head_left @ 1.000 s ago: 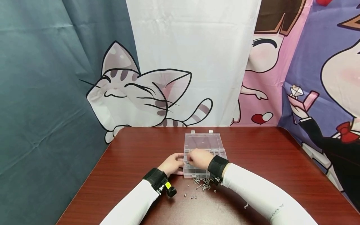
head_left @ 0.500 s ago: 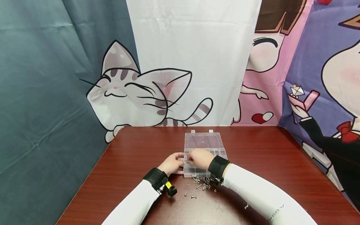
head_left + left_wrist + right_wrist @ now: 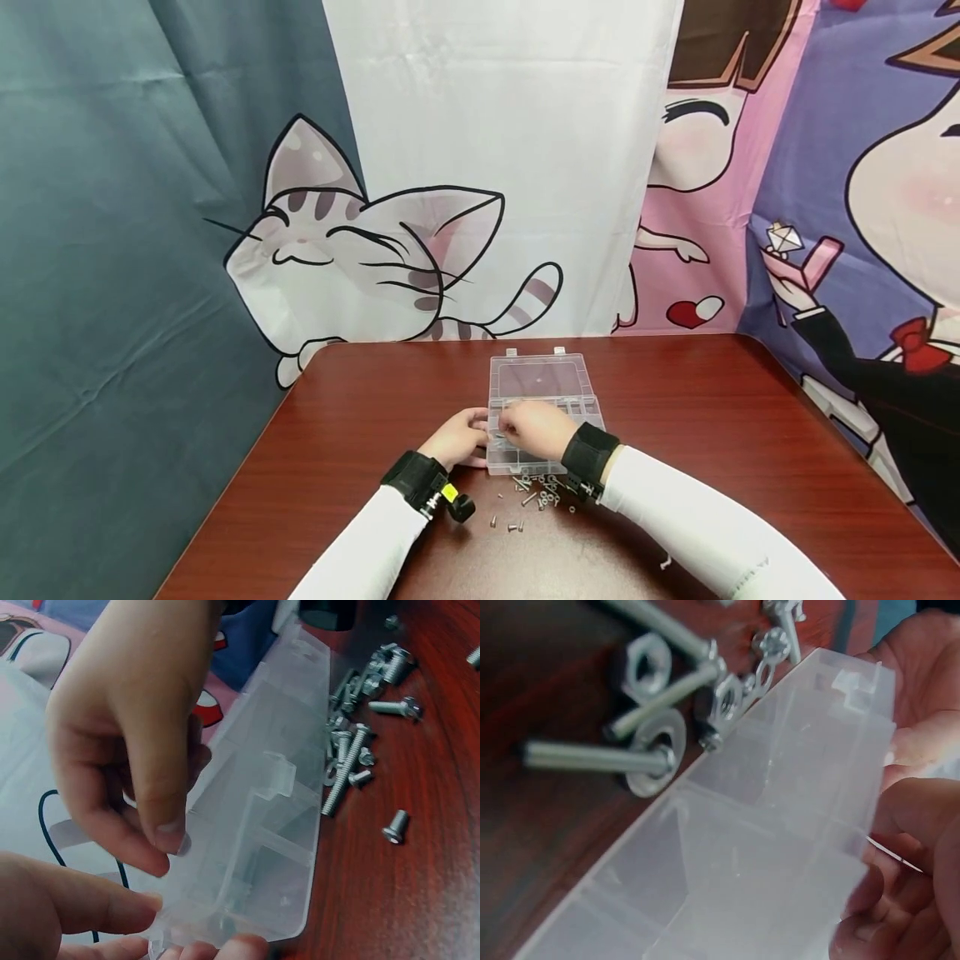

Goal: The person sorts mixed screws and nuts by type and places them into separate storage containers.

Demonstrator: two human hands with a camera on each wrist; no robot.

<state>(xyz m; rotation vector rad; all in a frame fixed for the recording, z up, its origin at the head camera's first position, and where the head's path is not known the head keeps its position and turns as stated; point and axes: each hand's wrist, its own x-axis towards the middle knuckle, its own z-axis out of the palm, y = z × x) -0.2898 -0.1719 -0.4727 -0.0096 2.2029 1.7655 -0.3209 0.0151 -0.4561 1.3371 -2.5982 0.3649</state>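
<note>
A clear plastic compartment box (image 3: 542, 377) lies on the table with its lid folded back. At its left end, my left hand (image 3: 453, 439) grips the side, thumb on the upper edge and fingertips lower down in the left wrist view. Over the left compartments hovers my right hand (image 3: 537, 427), fingers curled. In the left wrist view its thumb and forefinger pinch a small greyish piece (image 3: 185, 844), mostly hidden, whose kind cannot be told. Loose bolts (image 3: 347, 769), nuts (image 3: 646, 666) and washers (image 3: 656, 752) are heaped along the box's near side.
Several short screws (image 3: 396, 826) lie apart from the heap, closer to the person. The brown tabletop (image 3: 390, 379) stretches out on both sides of the box. A printed cloth (image 3: 525, 150) hangs behind the table's far edge.
The head view has shifted slightly. Both hands stay nearly where they were at the box; the right wrist and forearm have moved a little to the right.
</note>
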